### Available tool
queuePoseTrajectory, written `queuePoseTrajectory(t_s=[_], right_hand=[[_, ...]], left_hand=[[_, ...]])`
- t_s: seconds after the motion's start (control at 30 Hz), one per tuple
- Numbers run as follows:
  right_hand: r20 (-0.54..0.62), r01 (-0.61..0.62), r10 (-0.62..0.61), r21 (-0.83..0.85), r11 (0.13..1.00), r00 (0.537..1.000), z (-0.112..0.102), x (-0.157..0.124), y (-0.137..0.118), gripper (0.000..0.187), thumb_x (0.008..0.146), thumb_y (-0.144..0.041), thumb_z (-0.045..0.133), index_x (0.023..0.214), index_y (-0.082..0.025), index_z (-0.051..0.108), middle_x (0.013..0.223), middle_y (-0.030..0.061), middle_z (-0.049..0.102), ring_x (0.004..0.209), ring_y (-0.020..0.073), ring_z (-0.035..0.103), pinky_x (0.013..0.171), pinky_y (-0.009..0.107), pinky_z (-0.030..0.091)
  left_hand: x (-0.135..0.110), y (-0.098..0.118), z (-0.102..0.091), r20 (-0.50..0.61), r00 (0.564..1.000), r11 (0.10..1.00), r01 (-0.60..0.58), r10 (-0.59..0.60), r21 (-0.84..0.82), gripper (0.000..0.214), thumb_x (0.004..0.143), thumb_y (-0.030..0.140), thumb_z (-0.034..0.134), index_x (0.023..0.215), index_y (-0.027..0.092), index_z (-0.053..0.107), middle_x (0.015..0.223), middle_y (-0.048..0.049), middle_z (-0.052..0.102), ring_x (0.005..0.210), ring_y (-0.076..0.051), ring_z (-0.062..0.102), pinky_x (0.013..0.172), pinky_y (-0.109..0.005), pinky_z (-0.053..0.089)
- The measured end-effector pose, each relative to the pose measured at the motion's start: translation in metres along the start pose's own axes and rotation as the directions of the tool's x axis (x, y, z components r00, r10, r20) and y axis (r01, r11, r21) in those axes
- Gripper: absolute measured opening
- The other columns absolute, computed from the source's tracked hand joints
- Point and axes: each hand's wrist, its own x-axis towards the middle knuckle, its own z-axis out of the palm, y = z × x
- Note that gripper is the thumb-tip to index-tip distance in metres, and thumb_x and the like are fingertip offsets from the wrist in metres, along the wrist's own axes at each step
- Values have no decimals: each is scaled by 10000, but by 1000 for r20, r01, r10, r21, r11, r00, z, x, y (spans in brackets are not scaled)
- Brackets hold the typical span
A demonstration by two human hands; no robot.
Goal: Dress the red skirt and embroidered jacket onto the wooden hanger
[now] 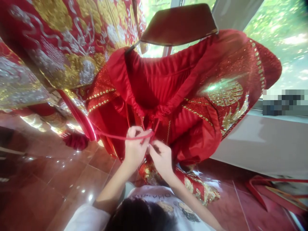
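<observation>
A red skirt-like garment [163, 80] with a gathered waist opening, gold beaded bands and glittery panels spreads out in front of me. Thin red cords come from the front of its gathered edge. My left hand [136, 146] pinches a red cord [115, 138], whose length trails leftward across the back of my fingers. Close beside it, my right hand [162, 157] has its thumb and fingers pinched together at the cords just below the waist edge. The fingertips of both hands nearly meet, and the exact crossing of the cords between them is partly hidden.
A dark red panel [180, 24] rises behind the garment. Heavily embroidered red, gold and silver clothing [72, 38] hangs at the left. At the right are a window [284, 48] and a white ledge wall [264, 138]. A red bag-like object [271, 192] lies on the tiled floor [79, 186].
</observation>
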Motion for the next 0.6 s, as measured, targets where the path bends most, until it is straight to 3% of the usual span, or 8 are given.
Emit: queuePoseTrajectory(t_s=[0.1, 0.13, 0.2, 0.27, 0.3, 0.37, 0.47, 0.6], right_hand=[[-3, 78, -78, -94, 993, 997, 0, 2, 0, 318, 797, -335, 554, 555, -139, 488, 489, -20, 435, 474, 61, 362, 480, 185, 307], [9, 94, -94, -109, 990, 996, 0, 3, 1, 312, 798, -329, 550, 557, -140, 489, 487, -21, 430, 471, 61, 357, 480, 186, 305], [43, 118, -114, -116, 986, 993, -2, 4, 3, 286, 800, -307, 531, 569, -142, 498, 500, -18, 448, 475, 64, 367, 489, 190, 317], [75, 120, -113, -98, 988, 991, -4, 5, 4, 266, 801, -286, 518, 578, -143, 503, 514, -14, 473, 482, 67, 388, 494, 190, 331], [90, 109, -102, -82, 991, 991, -5, 5, 3, 259, 802, -281, 517, 584, -142, 507, 521, -12, 487, 484, 68, 402, 493, 188, 336], [128, 74, -68, -38, 997, 989, -7, 6, 2, 264, 807, -283, 523, 585, -141, 510, 511, -13, 498, 474, 70, 425, 480, 183, 343], [164, 48, -46, -8, 999, 985, -12, 8, -2, 259, 811, -291, 539, 604, -135, 550, 509, -13, 520, 465, 71, 444, 475, 182, 358], [163, 81, -70, -65, 995, 984, -24, 15, -4, 261, 814, -339, 573, 667, -134, 641, 548, 1, 557, 495, 89, 468, 478, 200, 382]], left_hand=[[6, 1, 14, -108, 961, 961, 237, -253, -141, 162, 756, 125, 659, 899, 203, 650, 925, -22, 561, 797, -119, 597, 702, -229, 518], [6, 0, 15, -81, 931, 910, 325, -356, -255, 216, 760, 140, 647, 962, 201, 597, 979, -38, 574, 845, -130, 615, 728, -240, 528], [5, -4, 14, 108, 856, 745, 496, -505, -447, 318, 789, 208, 630, 1079, 200, 501, 984, -62, 616, 838, -145, 640, 711, -251, 536], [4, -9, 8, 375, 777, 610, 630, -506, -481, 363, 814, 296, 632, 1135, 190, 500, 876, -51, 642, 708, -130, 632, 637, -232, 518], [3, -12, 5, 480, 742, 589, 667, -468, -456, 347, 827, 339, 626, 1126, 183, 543, 836, -49, 646, 672, -127, 621, 625, -233, 512], [0, -17, -2, 600, 709, 632, 665, -370, -397, 303, 860, 414, 586, 1042, 180, 649, 853, -72, 666, 726, -159, 634, 695, -278, 528], [-5, -20, -10, 625, 713, 716, 612, -318, -334, 339, 893, 463, 521, 945, 196, 724, 888, -87, 692, 826, -220, 647, 793, -349, 530], [-13, -22, -26, 618, 702, 742, 613, -354, -272, 222, 852, 381, 610, 934, 222, 742, 683, -20, 643, 619, -153, 585, 595, -269, 492]])
